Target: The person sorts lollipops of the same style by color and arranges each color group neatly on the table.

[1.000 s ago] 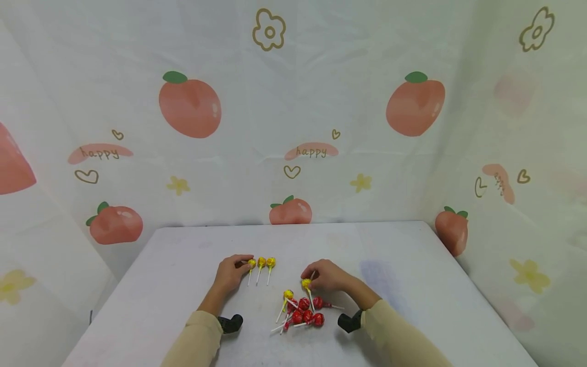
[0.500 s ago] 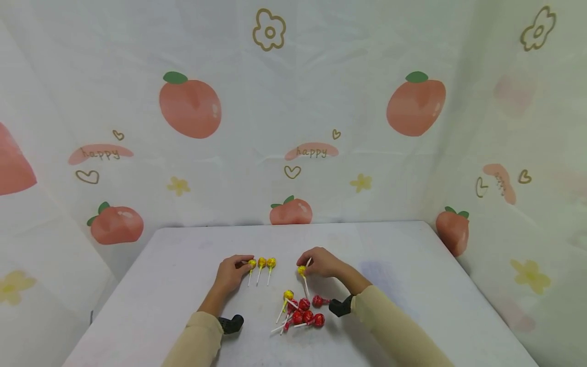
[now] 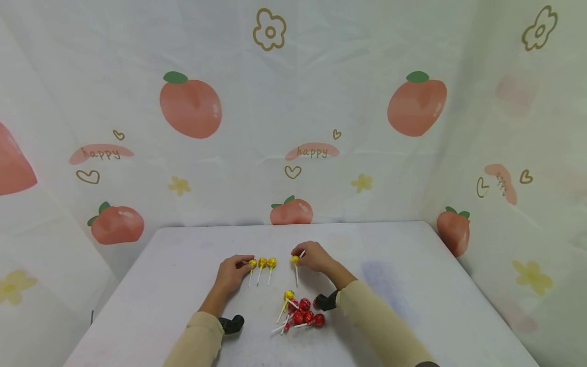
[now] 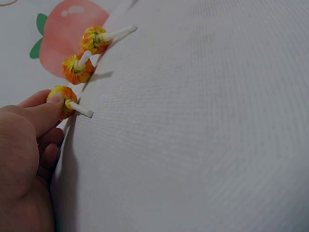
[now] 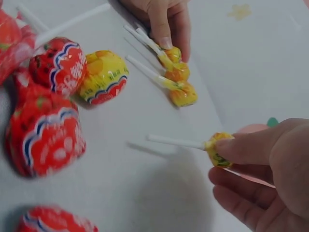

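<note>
My left hand [image 3: 230, 272] pinches the head of a yellow lollipop [image 4: 60, 99] at the left end of a short row. Two more yellow lollipops [image 3: 262, 263] [image 3: 271, 263] lie beside it, sticks toward me. To the right of that row, my right hand [image 3: 314, 256] holds another yellow lollipop [image 5: 219, 151] by its wrapped head between thumb and fingers. Its white stick [image 5: 176, 141] points toward me, and a shadow shows below it in the right wrist view.
A pile of red lollipops [image 3: 298, 318] lies nearer me, with one yellow lollipop [image 3: 288, 295] at its far edge. My right wrist's black camera mount [image 3: 326, 302] overlaps the pile's right side. The white table [image 3: 192, 244] ends at a printed curtain [image 3: 247, 178].
My right hand has carried its yellow lollipop away from the pile, forward and left toward the row. My left hand stays at the row's left end.
</note>
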A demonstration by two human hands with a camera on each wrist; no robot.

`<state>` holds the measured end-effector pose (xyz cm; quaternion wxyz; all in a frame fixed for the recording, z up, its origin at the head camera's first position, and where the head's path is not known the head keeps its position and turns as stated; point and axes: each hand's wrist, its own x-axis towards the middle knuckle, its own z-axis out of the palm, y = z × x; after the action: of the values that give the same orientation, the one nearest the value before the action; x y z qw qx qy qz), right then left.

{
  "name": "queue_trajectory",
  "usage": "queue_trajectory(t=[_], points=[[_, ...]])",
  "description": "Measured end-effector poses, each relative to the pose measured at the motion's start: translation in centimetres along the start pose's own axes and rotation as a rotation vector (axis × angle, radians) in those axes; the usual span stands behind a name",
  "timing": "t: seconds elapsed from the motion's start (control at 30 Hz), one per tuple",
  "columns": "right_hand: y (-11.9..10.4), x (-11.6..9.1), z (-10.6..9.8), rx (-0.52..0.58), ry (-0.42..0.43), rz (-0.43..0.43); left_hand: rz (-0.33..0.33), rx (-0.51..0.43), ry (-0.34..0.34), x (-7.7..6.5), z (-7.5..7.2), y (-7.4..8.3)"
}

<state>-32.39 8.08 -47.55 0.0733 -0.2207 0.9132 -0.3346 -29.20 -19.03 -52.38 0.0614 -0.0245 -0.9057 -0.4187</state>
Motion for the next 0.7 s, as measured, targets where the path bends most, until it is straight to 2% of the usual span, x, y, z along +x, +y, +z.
queue_trajectory(t=[0.27, 0.43, 0.6, 0.7], points=[[-0.1, 0.9, 1.7, 0.157, 0.106, 0.084, -0.009, -0.001, -0.002, -0.1, 0.0, 0.2], [0.0, 1.2, 2.8, 0.235, 0.167, 0.081, 0.000, 0.004, 0.000, -0.1, 0.0, 0.1], [0.2, 1.6, 4.0, 0.274, 0.186, 0.113, 0.009, 0.002, 0.001, 0.0, 0.0, 0.0], [0.1, 1.7, 4.4, 0.262, 0.191, 0.100, 0.010, 0.000, 0.003, 0.1, 0.0, -0.1]])
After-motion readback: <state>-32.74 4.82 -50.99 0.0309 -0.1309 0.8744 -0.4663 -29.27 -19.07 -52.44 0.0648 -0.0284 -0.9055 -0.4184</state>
